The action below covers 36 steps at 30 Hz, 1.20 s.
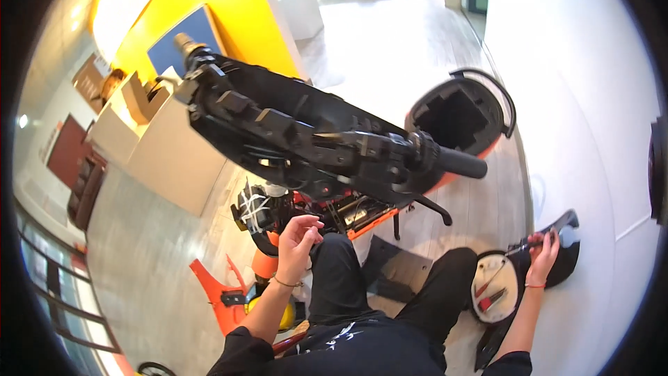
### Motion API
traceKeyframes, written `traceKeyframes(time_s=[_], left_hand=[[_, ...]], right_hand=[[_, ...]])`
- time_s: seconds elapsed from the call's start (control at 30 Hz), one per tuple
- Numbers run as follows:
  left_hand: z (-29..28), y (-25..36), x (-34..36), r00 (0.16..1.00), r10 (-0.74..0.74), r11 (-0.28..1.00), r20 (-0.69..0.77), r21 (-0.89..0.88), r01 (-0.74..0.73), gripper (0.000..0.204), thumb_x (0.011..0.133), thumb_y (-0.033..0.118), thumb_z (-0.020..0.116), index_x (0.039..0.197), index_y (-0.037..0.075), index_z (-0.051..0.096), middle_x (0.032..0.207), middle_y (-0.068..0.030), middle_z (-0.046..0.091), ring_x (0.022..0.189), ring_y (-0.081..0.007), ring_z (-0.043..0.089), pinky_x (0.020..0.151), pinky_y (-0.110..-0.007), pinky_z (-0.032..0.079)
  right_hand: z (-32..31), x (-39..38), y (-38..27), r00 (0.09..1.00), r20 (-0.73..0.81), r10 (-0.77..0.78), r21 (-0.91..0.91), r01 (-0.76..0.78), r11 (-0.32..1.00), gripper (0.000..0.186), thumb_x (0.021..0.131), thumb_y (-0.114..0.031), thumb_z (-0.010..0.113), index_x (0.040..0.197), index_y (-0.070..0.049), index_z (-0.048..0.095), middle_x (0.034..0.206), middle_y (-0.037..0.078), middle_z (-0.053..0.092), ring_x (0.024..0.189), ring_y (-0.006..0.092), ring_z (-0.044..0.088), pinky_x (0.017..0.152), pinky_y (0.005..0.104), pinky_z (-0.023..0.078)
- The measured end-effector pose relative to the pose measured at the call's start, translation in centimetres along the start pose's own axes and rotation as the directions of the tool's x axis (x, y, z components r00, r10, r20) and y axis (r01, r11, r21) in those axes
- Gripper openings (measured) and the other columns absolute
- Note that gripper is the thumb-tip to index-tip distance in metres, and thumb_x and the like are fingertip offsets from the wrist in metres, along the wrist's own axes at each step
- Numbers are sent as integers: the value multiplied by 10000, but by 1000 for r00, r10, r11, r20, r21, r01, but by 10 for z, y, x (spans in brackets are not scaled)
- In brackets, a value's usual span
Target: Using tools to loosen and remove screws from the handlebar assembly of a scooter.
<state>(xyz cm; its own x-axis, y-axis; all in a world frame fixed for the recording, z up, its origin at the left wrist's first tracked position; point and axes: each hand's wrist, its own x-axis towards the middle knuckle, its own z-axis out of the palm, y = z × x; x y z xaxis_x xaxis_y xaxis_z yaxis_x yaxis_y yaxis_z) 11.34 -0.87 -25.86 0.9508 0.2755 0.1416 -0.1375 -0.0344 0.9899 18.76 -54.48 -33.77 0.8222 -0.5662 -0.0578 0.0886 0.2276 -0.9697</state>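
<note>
My left hand [300,242] is raised beside my knee, below the scooter's handlebar housing, fingers loosely bent and apart, with nothing visible in them. My right hand [543,254] is closed on a slender dark tool [522,245], perhaps a screwdriver, above a round pale tray-like piece [487,313] bearing red-handled tools [490,299]. The black handlebar housing [292,125], with exposed switchgear and a grip [459,163], spans the middle. Under it are red and orange inner parts [369,221] and white-tied components [256,205].
An open black storage bin [456,118] stands behind. An orange panel [216,296] lies left, a dark panel [396,271] between my knees, black pieces [560,271] by the white wall [584,97]. A beige counter [167,160], yellow wall [254,14] and sofa [87,191] are farther off.
</note>
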Motion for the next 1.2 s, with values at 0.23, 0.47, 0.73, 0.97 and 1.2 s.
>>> traceKeyframes(time_s=[0.23, 0.47, 0.73, 0.97, 1.2], left_hand=[[-23, 38, 12, 924, 299, 949, -237, -31, -315, 166, 902, -7, 526, 1067, -1, 534, 943, -44, 584, 785, -77, 541, 740, -211, 451], [-66, 108, 55, 710, 552, 825, -437, 165, -540, 231, 893, 25, 532, 1122, 4, 506, 1108, -79, 522, 980, -136, 527, 862, -262, 423], [-67, 162, 125, 943, 262, 878, -206, -355, -322, 429, 938, 252, 528, 1299, 41, 433, 1215, -71, 547, 1117, -173, 538, 964, -337, 422], [-73, 161, 142, 953, 304, 801, 1, -541, -255, 656, 812, 87, 562, 1393, 25, 265, 1239, -129, 503, 1141, -230, 534, 986, -361, 442], [-77, 139, 148, 942, 336, 761, 10, -591, -266, 803, 758, 166, 702, 1403, 49, 237, 1267, -126, 490, 1167, -238, 521, 1005, -382, 429]], right_hand=[[222, -57, -216, 735, 541, -408, 73, 443, 894, 305, 981, -150, 441, 1239, 12, 455, 869, 73, 585, 754, 118, 579, 563, 209, 409], [369, -120, -310, 336, 754, -564, 263, 633, 728, 369, 960, -149, 496, 1218, 104, 421, 1016, 165, 613, 962, 222, 639, 828, 294, 526], [506, -152, -304, 107, 843, -526, 410, 504, 760, 274, 955, -163, 516, 1132, 43, 548, 977, 120, 654, 941, 174, 644, 854, 260, 515], [546, -160, -279, 147, 854, -500, 381, 477, 792, 309, 951, -167, 528, 1164, 57, 537, 960, 128, 656, 913, 171, 650, 823, 257, 526], [552, -163, -270, 122, 890, -440, 339, 469, 816, 331, 950, -172, 534, 1189, 58, 525, 956, 123, 657, 908, 169, 650, 806, 258, 526]])
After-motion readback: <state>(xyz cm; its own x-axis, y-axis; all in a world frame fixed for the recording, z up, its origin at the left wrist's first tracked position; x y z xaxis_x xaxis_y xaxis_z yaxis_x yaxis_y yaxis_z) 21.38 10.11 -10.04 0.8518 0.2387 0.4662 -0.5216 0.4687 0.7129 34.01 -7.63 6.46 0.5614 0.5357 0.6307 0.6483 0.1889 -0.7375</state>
